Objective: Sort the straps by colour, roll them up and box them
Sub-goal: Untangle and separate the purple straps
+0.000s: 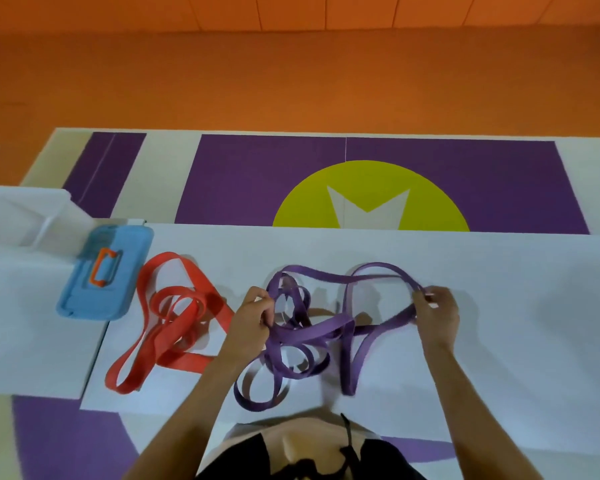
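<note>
Purple strap [312, 332]: a flat, wide band is lying in a loose tangle of loops on the white sheet [499, 323], just in front of the person's lap.
Left hand [253, 313]: the fingers are curling in and pinching the tangle's left edge, where several small loops are bunching together.
Right hand [437, 310]: the fingertips are pressing together and pinching the far-right bend of one big loop.
Strap direction: the tangle is running mostly left to right between the two hands, with its upper loops arching away from the person and the slack loops trailing back toward the body.
Red strap [167, 317]: it is lying in its own loose heap just left of the left hand, its long loop slanting from near left to far right.
Blue lid [104, 271]: it is lying flat beyond the red strap, orange handle facing up.
Box [25, 216]: a clear box is standing at the far left, beside the lid.
</note>
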